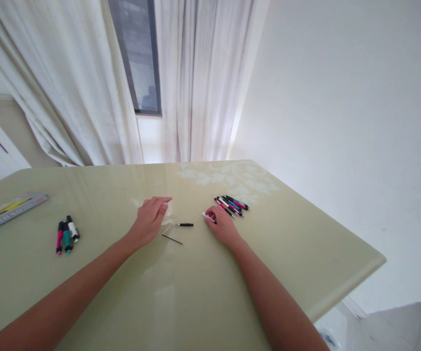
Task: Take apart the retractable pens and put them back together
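My left hand (150,218) is held over the table, fingers stretched out to the right and nothing visible in its grasp. Between thumb and fingers, my right hand (223,225) grips a white pen barrel (208,217) with a dark lower end. A short black pen part (186,224) with a thin pale tip lies between the hands. Just below it is a thin dark pen refill (172,239), nearer my left hand. Past my right hand, a pile of several colored pens (234,205) in pink, blue, purple, teal and black lies on the tabletop.
On the left, pink, teal and white thick pen barrels (66,237) with black ends lie side by side. A grey and yellow box (10,212) rests near the left edge of the pale green table (210,302). Curtains (210,83) and a white wall stand beyond.
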A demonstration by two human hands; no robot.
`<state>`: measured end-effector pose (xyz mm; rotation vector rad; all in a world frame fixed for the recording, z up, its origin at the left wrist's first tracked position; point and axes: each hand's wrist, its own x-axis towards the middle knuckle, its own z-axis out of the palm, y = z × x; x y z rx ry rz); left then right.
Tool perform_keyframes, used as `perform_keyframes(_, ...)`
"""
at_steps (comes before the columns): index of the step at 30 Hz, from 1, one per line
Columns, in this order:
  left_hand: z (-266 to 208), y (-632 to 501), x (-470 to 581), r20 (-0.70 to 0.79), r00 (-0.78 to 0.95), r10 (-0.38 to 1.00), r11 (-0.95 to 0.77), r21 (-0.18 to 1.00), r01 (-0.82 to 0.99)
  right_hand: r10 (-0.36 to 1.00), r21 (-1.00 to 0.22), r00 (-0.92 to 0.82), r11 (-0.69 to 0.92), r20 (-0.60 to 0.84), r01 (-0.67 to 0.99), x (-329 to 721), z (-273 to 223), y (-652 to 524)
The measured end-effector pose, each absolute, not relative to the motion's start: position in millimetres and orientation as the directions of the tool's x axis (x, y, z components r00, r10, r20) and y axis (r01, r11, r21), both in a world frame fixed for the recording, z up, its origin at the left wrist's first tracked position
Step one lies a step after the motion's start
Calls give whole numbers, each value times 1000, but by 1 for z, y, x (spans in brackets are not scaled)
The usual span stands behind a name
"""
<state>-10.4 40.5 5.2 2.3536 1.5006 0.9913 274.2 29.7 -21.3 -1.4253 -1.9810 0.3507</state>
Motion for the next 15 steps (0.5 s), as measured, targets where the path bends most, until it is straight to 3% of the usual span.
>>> perform_keyframes(4, -6, 18, -31, 442, 270, 855, -473, 451, 757, 903, -520, -211, 392, 373, 759, 273, -19, 28)
perform_keyframes(9, -17, 6, -24, 380, 419, 825, -555, 402, 729, 862, -421, -241, 440, 446, 793, 266, -10, 20)
perform_keyframes(15, -15, 7, -21, 351, 495, 795, -604, 380, 700, 788, -268, -404, 559, 464, 785, 258, 7, 6)
